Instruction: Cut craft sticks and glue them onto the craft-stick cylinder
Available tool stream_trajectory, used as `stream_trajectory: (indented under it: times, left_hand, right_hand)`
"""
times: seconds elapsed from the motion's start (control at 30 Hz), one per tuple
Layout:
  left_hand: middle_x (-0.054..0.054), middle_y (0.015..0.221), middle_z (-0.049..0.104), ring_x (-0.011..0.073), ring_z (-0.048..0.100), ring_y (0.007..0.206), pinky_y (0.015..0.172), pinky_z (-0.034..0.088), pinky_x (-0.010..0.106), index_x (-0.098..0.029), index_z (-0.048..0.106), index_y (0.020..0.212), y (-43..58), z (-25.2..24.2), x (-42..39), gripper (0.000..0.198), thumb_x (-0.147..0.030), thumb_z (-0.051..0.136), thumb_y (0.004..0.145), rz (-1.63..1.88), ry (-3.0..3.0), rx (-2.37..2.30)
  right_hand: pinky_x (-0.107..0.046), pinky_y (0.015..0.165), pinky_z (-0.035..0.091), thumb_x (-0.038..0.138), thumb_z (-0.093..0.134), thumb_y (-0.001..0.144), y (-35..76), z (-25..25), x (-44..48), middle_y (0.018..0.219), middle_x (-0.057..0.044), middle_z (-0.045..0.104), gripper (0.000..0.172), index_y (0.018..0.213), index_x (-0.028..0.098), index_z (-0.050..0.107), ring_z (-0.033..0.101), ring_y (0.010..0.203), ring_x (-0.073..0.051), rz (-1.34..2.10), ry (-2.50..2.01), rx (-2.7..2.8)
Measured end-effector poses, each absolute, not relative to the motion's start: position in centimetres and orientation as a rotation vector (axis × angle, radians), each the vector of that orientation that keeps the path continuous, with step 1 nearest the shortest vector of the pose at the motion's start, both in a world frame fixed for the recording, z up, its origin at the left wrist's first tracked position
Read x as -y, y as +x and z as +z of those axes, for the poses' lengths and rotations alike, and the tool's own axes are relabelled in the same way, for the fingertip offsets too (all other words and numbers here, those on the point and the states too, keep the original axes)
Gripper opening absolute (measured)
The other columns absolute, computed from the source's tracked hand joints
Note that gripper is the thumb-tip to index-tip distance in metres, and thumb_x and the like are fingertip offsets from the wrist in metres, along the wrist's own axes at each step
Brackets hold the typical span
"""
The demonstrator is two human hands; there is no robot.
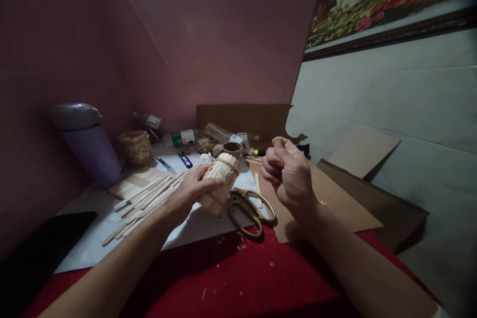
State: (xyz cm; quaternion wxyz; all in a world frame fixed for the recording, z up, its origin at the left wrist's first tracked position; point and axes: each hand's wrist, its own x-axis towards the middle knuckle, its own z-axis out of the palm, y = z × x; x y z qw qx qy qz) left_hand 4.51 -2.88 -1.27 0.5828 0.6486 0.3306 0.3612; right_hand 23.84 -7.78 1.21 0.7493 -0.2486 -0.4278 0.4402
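The fingers (204, 173) of the left hand (188, 193) are wrapped around a stick cylinder (220, 183), a small drum of flat wooden sticks standing side by side. The thumb lies along its near side. The cylinder is tilted, its top end leaning far and right, and it sits just above the white sheet (93, 241) near the middle of the bench (242, 273).

The right hand (289, 175) is raised to the right of the cylinder and apart from it. Its fingers (271, 163) are curled tight into a fist. Whether anything thin is pinched inside cannot be told.

Between the two hands, brass-handled scissors (250, 212) lie on the bench, with the loops near and the blades pointing far. Their right loop overlaps the edge of a brown cardboard sheet (335, 203) that lies under the right wrist.

To the left of the left hand, loose sticks (143, 199) lie spread over the white sheet. Farther off stand a woven basket (134, 148) and, left of it, a purple tumbler (91, 151). Beyond the cylinder are a ball of twine (217, 150), a brown ring (233, 149) and a plastic bottle (182, 137) lying on its side.

A black slab (44, 248) rests at the near left edge. A red cloth covers the bench in front, sprinkled with wood slivers.
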Motion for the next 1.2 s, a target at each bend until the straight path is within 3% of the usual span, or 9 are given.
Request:
stream_trajectory:
  times: [0.1,0.23,0.3,0.4,0.47,0.67,1.03,1.2]
  left_hand:
    - [0.007,0.1,0.066,0.021,0.058,0.091,0.073,0.044,0.028,-0.016,0.064,0.111,4.6,-1.4,3.0,0.039,-0.028,0.067,0.073,0.91,1.478,-0.714]
    - [0.005,0.095,0.063,0.0191,0.058,0.084,0.068,0.046,0.028,-0.018,0.062,0.108,4.6,-1.7,2.8,0.038,-0.027,0.069,0.071,0.955,1.379,-0.666]
    - [0.005,0.095,0.063,0.0185,0.058,0.082,0.067,0.047,0.028,-0.018,0.061,0.109,4.6,-1.9,2.8,0.04,-0.027,0.07,0.071,0.967,1.349,-0.638]
    - [0.007,0.102,0.064,0.0201,0.059,0.087,0.07,0.05,0.03,-0.019,0.06,0.113,4.7,-2.0,2.8,0.046,-0.027,0.073,0.07,0.975,1.343,-0.604]
    - [0.01,0.108,0.064,0.0231,0.06,0.092,0.072,0.051,0.032,-0.019,0.06,0.114,4.8,-2.2,2.9,0.048,-0.028,0.075,0.07,0.978,1.357,-0.594]
    - [0.014,0.122,0.062,0.0286,0.062,0.103,0.078,0.052,0.037,-0.019,0.057,0.124,5.0,-2.9,2.6,0.054,-0.029,0.074,0.074,0.951,1.36,-0.501]
    - [0.014,0.125,0.061,0.0288,0.063,0.104,0.074,0.053,0.034,-0.02,0.058,0.124,5.1,-3.2,3.0,0.054,-0.028,0.075,0.074,0.924,1.322,-0.49]
    - [0.013,0.12,0.064,0.0265,0.065,0.097,0.069,0.054,0.033,-0.019,0.059,0.121,5.0,-2.5,3.1,0.049,-0.034,0.072,0.077,0.878,1.155,-0.534]
  right_hand:
    - [-0.018,0.036,0.016,0.035,0.06,0.086,23.4,0.5,7.4,0.049,0.013,0.028,0.018,0.083,0.025,0.045,0.016,0.039,-0.006,0.859,-0.628,0.941]
    - [-0.019,0.036,0.015,0.049,0.055,0.088,23.0,-0.9,6.7,0.048,0.012,0.028,0.033,0.071,0.022,0.047,0.018,0.038,-0.005,0.703,-0.795,1.035]
    - [-0.02,0.038,0.021,0.046,0.059,0.086,22.9,-1.6,6.4,0.051,0.009,0.035,0.032,0.069,0.021,0.05,0.026,0.041,-0.006,0.638,-0.896,1.143]
    - [-0.022,0.052,0.036,0.031,0.065,0.082,22.5,-2.5,6.3,0.068,0.004,0.053,0.014,0.081,0.019,0.058,0.045,0.058,-0.009,0.533,-0.974,1.293]
    - [-0.024,0.06,0.039,0.028,0.063,0.083,22.2,-2.7,6.4,0.076,0.002,0.057,0.01,0.084,0.019,0.059,0.05,0.067,-0.011,0.508,-0.98,1.362]
    - [-0.026,0.058,0.036,0.038,0.066,0.081,21.8,-2.7,6.7,0.064,0.004,0.049,0.026,0.069,0.02,0.053,0.042,0.06,-0.011,0.557,-0.997,1.394]
    - [-0.026,0.053,0.031,0.042,0.07,0.076,21.9,-3.0,6.4,0.059,0.006,0.045,0.032,0.064,0.02,0.05,0.038,0.056,-0.011,0.631,-1.03,1.355]
    - [-0.026,0.058,0.036,0.046,0.059,0.085,21.9,-3.0,6.4,0.062,0.005,0.045,0.032,0.069,0.02,0.05,0.04,0.058,-0.011,0.586,-1.003,1.319]
